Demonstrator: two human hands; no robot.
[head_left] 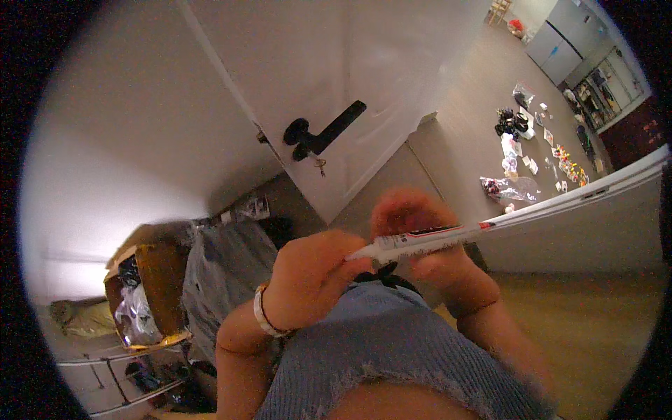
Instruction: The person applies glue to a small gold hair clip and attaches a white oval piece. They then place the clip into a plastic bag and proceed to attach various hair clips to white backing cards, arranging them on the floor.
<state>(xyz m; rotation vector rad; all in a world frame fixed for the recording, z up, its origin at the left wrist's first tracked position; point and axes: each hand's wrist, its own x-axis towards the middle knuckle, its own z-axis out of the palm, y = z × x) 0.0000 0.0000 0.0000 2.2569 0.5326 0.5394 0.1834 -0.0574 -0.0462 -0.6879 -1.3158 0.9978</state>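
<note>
A slim white tube [427,240] with black and red print and a tapered nozzle lies across in front of my body, its nozzle pointing left. My left hand [311,276], with a pale band at the wrist, has its fingers closed at the nozzle's tip. My right hand [462,276] is around the tube's body, its fingers partly behind it and smeared by motion. Just beyond my hands stands a white door [301,63] with a black lever handle [339,127]. Keys [320,165] hang from the lock below the handle.
On the left are an open cardboard box [164,294] with plastic bags inside, a grey plastic-wrapped bundle [227,269] and a metal rack [112,381]. Through the doorway, bags and small items [514,126] are scattered over the floor. A grey cabinet [563,42] stands far right.
</note>
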